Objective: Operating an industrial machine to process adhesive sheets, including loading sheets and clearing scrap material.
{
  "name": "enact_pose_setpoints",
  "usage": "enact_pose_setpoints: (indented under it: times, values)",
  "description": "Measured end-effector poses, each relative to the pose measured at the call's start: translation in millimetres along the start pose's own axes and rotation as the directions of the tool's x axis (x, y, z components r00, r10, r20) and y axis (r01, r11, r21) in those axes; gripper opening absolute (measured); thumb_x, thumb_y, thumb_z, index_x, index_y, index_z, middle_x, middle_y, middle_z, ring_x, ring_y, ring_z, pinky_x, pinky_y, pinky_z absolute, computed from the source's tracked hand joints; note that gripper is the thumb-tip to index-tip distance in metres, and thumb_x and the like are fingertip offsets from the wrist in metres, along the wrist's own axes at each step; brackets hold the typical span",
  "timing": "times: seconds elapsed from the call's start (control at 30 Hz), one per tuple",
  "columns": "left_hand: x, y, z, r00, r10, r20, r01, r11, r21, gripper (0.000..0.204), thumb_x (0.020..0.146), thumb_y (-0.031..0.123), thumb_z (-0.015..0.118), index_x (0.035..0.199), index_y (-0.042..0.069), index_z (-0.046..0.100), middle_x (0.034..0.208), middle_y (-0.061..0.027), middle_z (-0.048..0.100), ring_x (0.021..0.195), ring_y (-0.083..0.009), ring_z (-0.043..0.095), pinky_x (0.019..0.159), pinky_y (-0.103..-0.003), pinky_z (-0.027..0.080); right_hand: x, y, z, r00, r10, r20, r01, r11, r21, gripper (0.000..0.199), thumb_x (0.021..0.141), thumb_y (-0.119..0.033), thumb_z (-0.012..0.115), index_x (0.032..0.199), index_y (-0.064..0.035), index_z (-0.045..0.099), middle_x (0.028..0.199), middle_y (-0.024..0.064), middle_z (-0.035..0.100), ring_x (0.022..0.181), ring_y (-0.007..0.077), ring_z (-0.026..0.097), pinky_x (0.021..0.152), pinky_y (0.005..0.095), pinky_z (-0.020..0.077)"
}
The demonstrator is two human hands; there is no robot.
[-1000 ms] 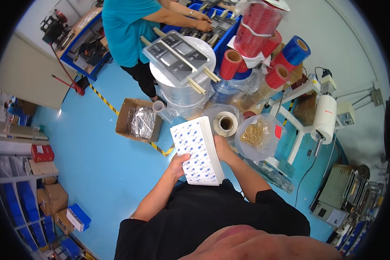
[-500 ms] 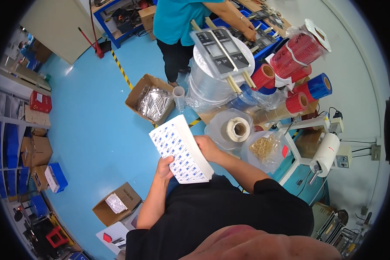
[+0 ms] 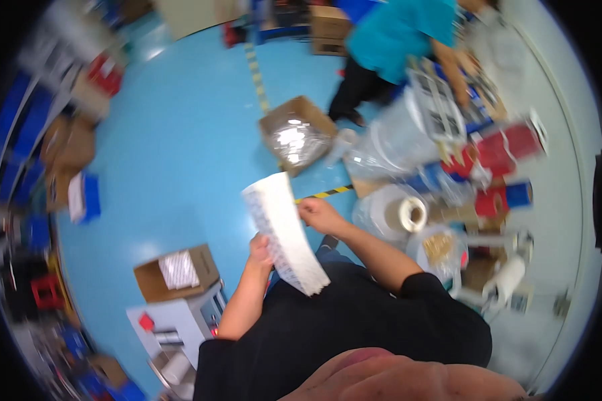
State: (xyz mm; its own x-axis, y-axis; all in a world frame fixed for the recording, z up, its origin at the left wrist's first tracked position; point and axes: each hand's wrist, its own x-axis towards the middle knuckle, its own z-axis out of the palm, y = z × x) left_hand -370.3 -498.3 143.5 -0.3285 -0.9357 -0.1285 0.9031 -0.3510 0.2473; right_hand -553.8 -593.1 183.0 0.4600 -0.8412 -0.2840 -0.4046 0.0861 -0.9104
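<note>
A thick stack of white sheets (image 3: 284, 230) with a blue printed pattern on its left-facing side is tilted in front of my body, its long white edge turned up. My left hand (image 3: 261, 250) grips the stack at its left side, thumb against the printed face. Beside the stack's right edge is my right hand (image 3: 319, 215), its fingers curled in; blur hides whether they pinch a sheet or touch the edge.
An open carton (image 3: 297, 164) of shiny packets lies ahead, and another carton (image 3: 200, 271) with printed sheets sits at lower left. Film rolls (image 3: 508, 144) and a clear wrapped roll (image 3: 384, 144) crowd the right. A person in a teal shirt (image 3: 398, 37) works beyond.
My view has swung left, so the surroundings shift right. The stack has turned more edge-on. My right hand has come from behind the stack to beside its right edge.
</note>
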Motion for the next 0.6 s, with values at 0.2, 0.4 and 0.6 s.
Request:
enact_pose_setpoints:
  times: [0.2,0.4,0.6]
  values:
    - [-59.5,74.5,7.5,0.988,0.144,0.05,-0.145,0.989,0.014,0.057,0.074,0.011,0.067,0.125,-0.003,0.047,0.12,-0.0166,0.058,0.107,-0.0283,0.059,0.092,-0.04,0.048,8.9,-92.3,80.0,0.974,-0.144,0.175,0.108,0.974,0.199,0.019,0.084,-0.008,0.062,0.101,0.0004,0.064,0.091,0.006,0.068,0.083,0.0105,0.061,0.074,0.0255,0.0499]
    - [-137.1,102.1,-28.1,0.92,0.387,-0.064,-0.391,0.918,-0.073,0.054,0.076,0.009,0.066,0.126,-0.002,0.048,0.119,-0.0166,0.058,0.106,-0.028,0.059,0.093,-0.04,0.048,39.3,-150.4,165.5,0.823,-0.211,0.527,0.355,0.916,-0.186,0.024,0.077,-0.006,0.066,0.1,0.0,0.065,0.091,0.01,0.069,0.084,0.0155,0.064,0.075,0.0293,0.0502]
    - [-184.3,119.8,-42.8,0.793,0.604,-0.077,-0.608,0.78,-0.148,0.053,0.076,0.011,0.067,0.125,-0.002,0.05,0.119,-0.0168,0.058,0.106,-0.0279,0.059,0.092,-0.04,0.048,58.8,-170.9,237.5,0.73,0.002,0.683,0.033,0.999,-0.039,0.017,0.086,-0.005,0.059,0.101,0.0019,0.064,0.094,0.0091,0.068,0.079,0.0136,0.065,0.071,0.0255,0.0515]
